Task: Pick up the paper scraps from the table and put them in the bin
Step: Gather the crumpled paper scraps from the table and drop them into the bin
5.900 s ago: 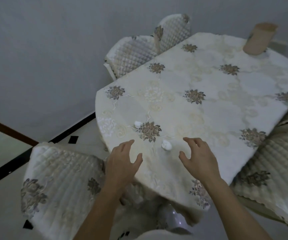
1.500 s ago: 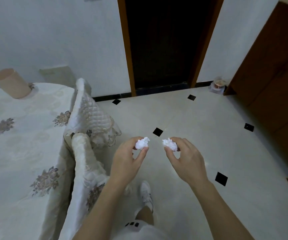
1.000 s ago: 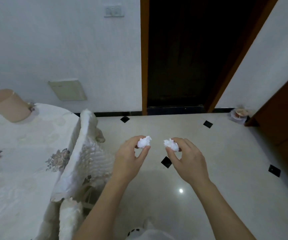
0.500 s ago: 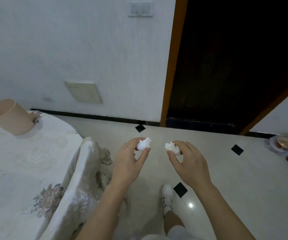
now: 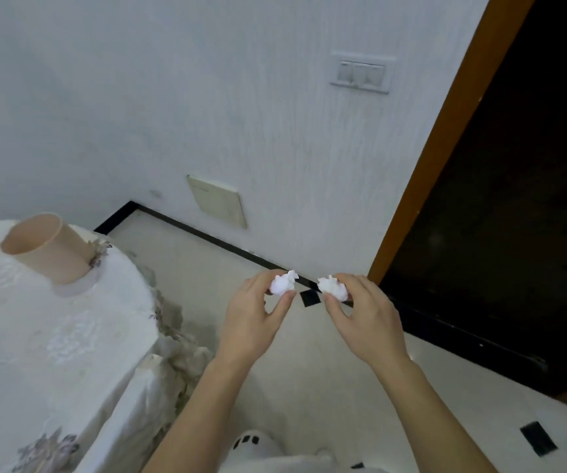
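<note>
Scraps hang right of the table, one paper scrap pinched by the left hand, the other scrap by the right hand; I'd pinch firmly until over the bin.

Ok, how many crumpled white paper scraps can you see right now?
2. One crumpled white paper scrap is pinched in the left hand, a second white scrap in the right hand. Only part of the floral-clothed table shows, so others may lie unseen.
</note>
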